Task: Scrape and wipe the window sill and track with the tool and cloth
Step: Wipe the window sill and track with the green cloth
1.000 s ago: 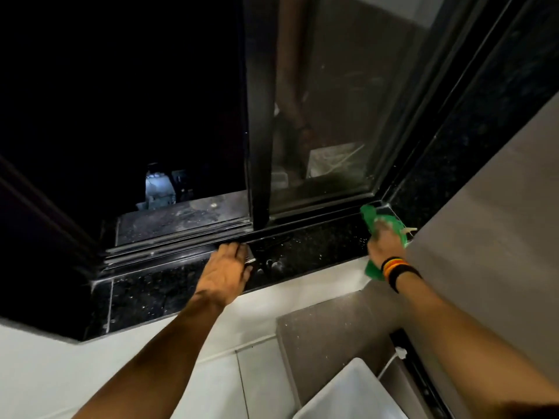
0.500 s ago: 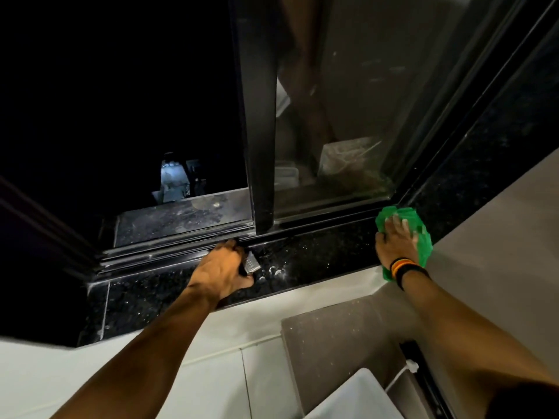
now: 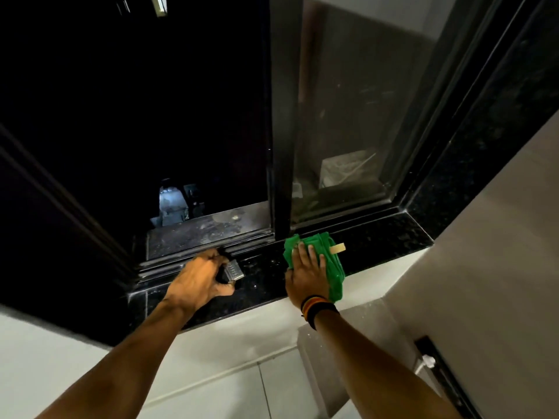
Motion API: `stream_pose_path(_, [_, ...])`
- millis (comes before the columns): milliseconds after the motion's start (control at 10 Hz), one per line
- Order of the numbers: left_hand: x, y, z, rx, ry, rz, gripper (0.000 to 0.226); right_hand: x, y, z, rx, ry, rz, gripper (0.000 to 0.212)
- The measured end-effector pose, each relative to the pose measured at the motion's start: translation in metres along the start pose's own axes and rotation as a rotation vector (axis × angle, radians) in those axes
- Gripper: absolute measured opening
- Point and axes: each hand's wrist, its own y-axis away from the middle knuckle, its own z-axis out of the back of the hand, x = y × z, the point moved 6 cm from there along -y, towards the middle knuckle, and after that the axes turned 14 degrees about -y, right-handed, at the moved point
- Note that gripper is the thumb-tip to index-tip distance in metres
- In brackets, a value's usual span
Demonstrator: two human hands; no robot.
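While the left hand (image 3: 201, 278) curls around a small metal scraper (image 3: 234, 270), its fingers clenched on the handle end, the ribbed blade pokes out past the thumb and rests on the black speckled window sill (image 3: 384, 241), just in front of the sliding track (image 3: 193, 257). The knuckles sit right against the lowest rail of that track.

A little way to the right of that hand, the right hand (image 3: 307, 272) lies flat with fingers spread, pressing a bunched green cloth (image 3: 331, 267) down onto the sill. The cloth spills out beyond the fingertips and along the outer side of the palm, and its near end hangs over the sill's front edge. A pale tag (image 3: 338, 247) sticks out of the cloth on the far side of the fingers. Striped and black bands (image 3: 316, 306) circle the wrist behind it.

Straight beyond the right hand's fingertips rises the dark upright of the sliding window frame (image 3: 282, 116), with a dusty glass pane (image 3: 363, 101) to its right. Beyond the left hand the window stands open onto darkness.
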Motion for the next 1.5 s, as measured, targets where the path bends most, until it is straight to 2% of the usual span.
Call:
stream_pose_path(300, [0.038,0.041,0.008,-0.039,0.014,0.026,0.062,0.108,0.036,-0.057,0.132,-0.110,0.178,0.060])
stream_pose_path(400, [0.035,0.041,0.007,-0.051,0.020,0.028,0.066,0.094,0.030,-0.033,0.187,-0.416,0.086,0.050])
stream_pose_path(500, [0.013,0.032,0.005,-0.070,0.060,0.005,0.067,0.056,0.033,0.009,0.046,-1.091,-0.255,0.033])
stream_pose_path(600, [-0.033,0.012,-0.002,-0.059,0.090,-0.071,0.054,0.013,0.034,0.038,-0.067,-1.549,-0.469,0.019])
stream_pose_path(700, [-0.094,-0.017,-0.013,-0.067,0.065,-0.155,0.054,-0.030,0.030,0.065,-0.158,-1.697,-0.580,0.029])
stream_pose_path(800, [-0.156,-0.048,-0.028,-0.084,0.061,-0.207,0.055,-0.080,0.023,0.092,-0.301,-1.756,-0.681,0.035])
stream_pose_path(900, [-0.210,-0.080,-0.048,-0.062,0.093,-0.239,0.052,-0.126,0.010,0.112,-0.374,-1.788,-0.758,0.041])
stream_pose_path(1000, [-0.246,-0.109,-0.067,-0.034,0.062,-0.279,0.047,-0.171,-0.007,0.127,-0.378,-1.791,-0.774,0.043])
stream_pose_path(1100, [-0.261,-0.121,-0.074,-0.106,-0.026,-0.318,0.047,-0.191,-0.022,0.126,-0.407,-1.791,-0.785,0.043])
stream_pose_path(1200, [-0.252,-0.105,-0.070,-0.212,-0.043,-0.331,0.049,-0.181,-0.015,0.127,-0.453,-1.657,-0.763,0.040])
stream_pose_path(1300, [-0.210,-0.067,-0.062,-0.400,-0.019,-0.232,0.043,-0.137,0.013,0.122,-0.544,-1.002,-0.445,0.029])
stream_pose_path(1400, [-0.149,-0.027,-0.071,-0.415,-0.142,-0.054,0.051,-0.051,0.027,0.084,-0.321,-0.510,0.097,0.038])
stream_pose_path(1500, [-0.102,-0.010,-0.096,-0.176,-0.282,0.028,0.064,-0.009,0.021,0.027,-0.027,-0.188,0.217,0.052])
